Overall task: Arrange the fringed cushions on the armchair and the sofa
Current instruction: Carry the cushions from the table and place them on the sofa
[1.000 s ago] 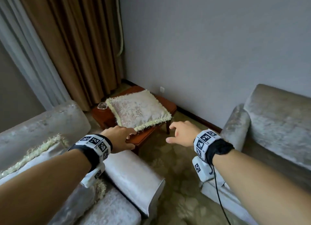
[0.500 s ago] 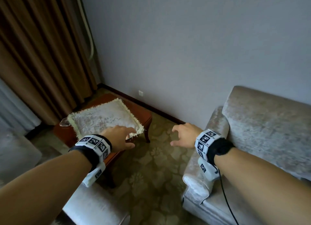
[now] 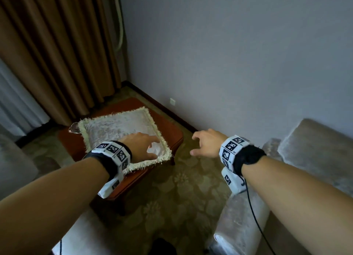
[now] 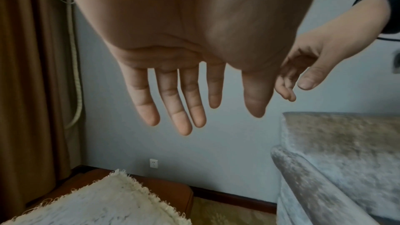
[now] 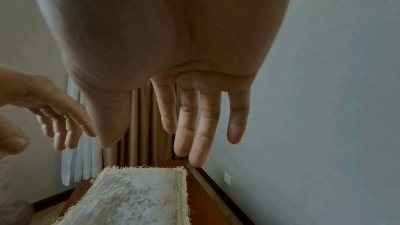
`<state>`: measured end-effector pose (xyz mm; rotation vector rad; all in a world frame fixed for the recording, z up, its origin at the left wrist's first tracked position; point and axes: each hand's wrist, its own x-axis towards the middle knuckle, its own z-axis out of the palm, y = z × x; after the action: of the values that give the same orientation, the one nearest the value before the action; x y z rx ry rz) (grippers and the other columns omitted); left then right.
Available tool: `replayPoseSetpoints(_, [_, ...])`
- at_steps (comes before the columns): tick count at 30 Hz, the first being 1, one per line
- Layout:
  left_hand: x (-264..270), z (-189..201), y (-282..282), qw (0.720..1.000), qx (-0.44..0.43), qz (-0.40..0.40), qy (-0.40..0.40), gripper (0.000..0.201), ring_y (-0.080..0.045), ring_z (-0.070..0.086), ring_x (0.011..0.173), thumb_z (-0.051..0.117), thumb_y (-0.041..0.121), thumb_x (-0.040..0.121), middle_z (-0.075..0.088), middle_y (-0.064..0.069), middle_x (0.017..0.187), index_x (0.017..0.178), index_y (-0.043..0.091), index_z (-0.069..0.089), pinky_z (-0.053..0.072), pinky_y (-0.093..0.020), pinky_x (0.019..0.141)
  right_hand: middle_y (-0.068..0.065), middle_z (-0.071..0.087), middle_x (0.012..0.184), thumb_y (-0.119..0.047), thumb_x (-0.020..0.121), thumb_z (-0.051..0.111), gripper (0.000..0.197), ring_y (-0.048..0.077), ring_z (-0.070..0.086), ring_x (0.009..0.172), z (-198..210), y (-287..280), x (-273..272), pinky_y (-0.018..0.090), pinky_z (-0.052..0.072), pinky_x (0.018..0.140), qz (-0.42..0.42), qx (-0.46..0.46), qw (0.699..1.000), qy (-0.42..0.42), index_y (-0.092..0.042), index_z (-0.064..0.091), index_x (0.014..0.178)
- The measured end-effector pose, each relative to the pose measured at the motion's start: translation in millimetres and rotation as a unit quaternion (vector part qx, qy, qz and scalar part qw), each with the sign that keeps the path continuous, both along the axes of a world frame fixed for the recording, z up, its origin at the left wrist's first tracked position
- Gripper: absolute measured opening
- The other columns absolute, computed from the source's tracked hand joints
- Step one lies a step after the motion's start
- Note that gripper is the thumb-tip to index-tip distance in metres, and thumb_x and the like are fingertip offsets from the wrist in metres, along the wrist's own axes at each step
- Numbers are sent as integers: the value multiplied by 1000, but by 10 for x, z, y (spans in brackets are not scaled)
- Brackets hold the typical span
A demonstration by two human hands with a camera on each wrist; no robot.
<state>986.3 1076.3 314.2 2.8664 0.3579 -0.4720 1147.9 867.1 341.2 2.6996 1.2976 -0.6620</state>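
A pale fringed cushion lies flat on a low reddish wooden table. My left hand hovers above the cushion's near right corner, fingers straight and spread, holding nothing. To its right, my right hand hangs over the carpet between the table and the grey sofa, fingers loose and empty. An arm of the grey armchair shows at the left edge.
Brown curtains and a sheer white curtain hang behind the table. A glass object sits at the table's far left corner. A plain wall with a socket runs to the right. Patterned carpet lies between the seats.
The view swung right, away from the armchair and the cushion on it. Both hands have moved forward, and the left hand now spreads over the cushion on the table.
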Motion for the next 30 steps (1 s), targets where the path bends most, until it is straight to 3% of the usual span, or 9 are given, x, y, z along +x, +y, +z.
replayPoseSetpoints(4, [362,-40,601,999,-17,39,-12,59,-15,61,108,59,58,90,63,10,124,143,38,41,52,-38,91,4,66,119,-58,87,63,68,23,61,110,93,748,509,35,48,89,31,-11,999,-16,-19,48,141])
replayPoseSetpoints(8, [587,19,1182,997,-12,74,3,62,-17,61,110,57,60,90,63,11,126,145,37,39,51,-37,92,1,66,120,-61,85,62,68,21,61,110,119,1465,917,39,50,95,58,20,998,-22,-22,49,139])
replayPoseSetpoints(12, [682,42,1668,994,-7,110,13,62,-18,61,109,54,64,90,62,12,127,145,39,38,52,-42,93,2,68,116,-62,84,63,67,22,63,104,34,2062,1158,41,52,93,86,28,996,-1,-22,51,137])
replayPoseSetpoints(18, [801,-176,2265,984,-19,167,51,62,-17,61,109,54,64,90,62,11,126,145,38,39,52,-43,93,3,68,108,-63,83,63,63,22,65,94,-282,2918,1492,44,55,86,153,6,988,11,-21,56,129])
replayPoseSetpoints(25, [1060,-463,2935,962,-29,267,55,61,-15,61,113,55,62,91,62,12,127,145,37,41,51,-41,95,-1,65,124,-61,86,61,66,22,58,116,-675,3817,2053,41,48,98,189,6,981,51,-19,52,136])
replayPoseSetpoints(30, [1163,-802,3282,940,-47,336,38,61,-15,61,112,54,65,89,62,14,128,142,39,43,53,-41,93,2,67,122,-64,83,63,70,23,61,111,-1045,4218,2329,35,49,91,163,-6,982,91,-19,53,135])
